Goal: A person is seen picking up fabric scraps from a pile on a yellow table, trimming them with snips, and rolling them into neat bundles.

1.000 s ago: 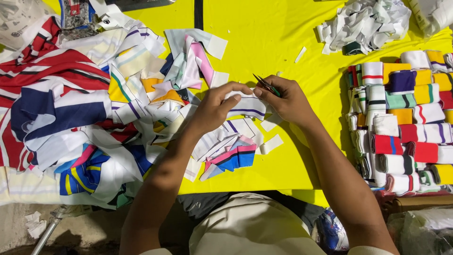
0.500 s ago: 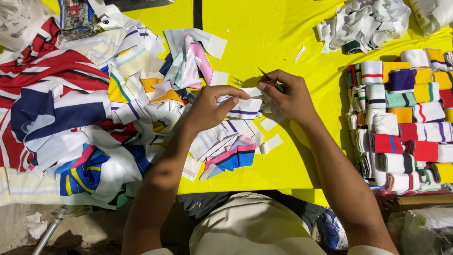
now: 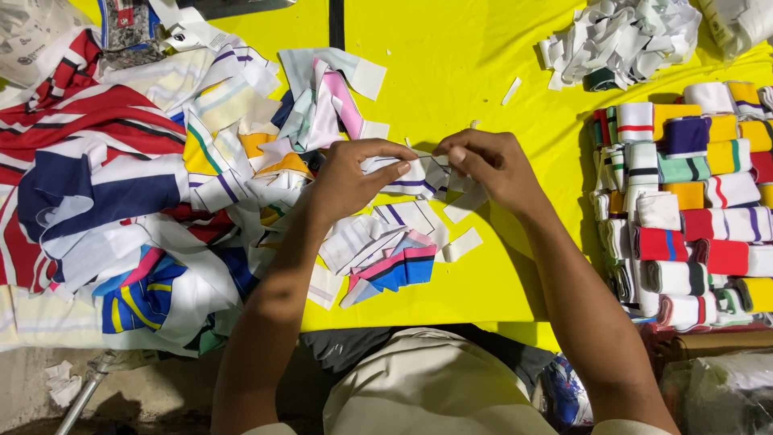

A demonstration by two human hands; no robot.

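The yellow bench [image 3: 483,72] fills most of my view. Across its left side sprawls a big heap of striped fabric pieces [image 3: 105,185] in red, navy, white and yellow. Along the right edge stand rows of folded ribbed bands [image 3: 692,201], stacked close together in many colours. At the top right lies a pile of white scraps [image 3: 628,36]. Near the middle, just below my hands, is a smaller scatter of cut pieces [image 3: 386,250], one pink and blue. My left hand [image 3: 350,181] and my right hand [image 3: 491,165] meet over the middle of the bench, each grip pinched narrow on an end of one white strip with dark stripes [image 3: 419,173], held between them just above the scatter
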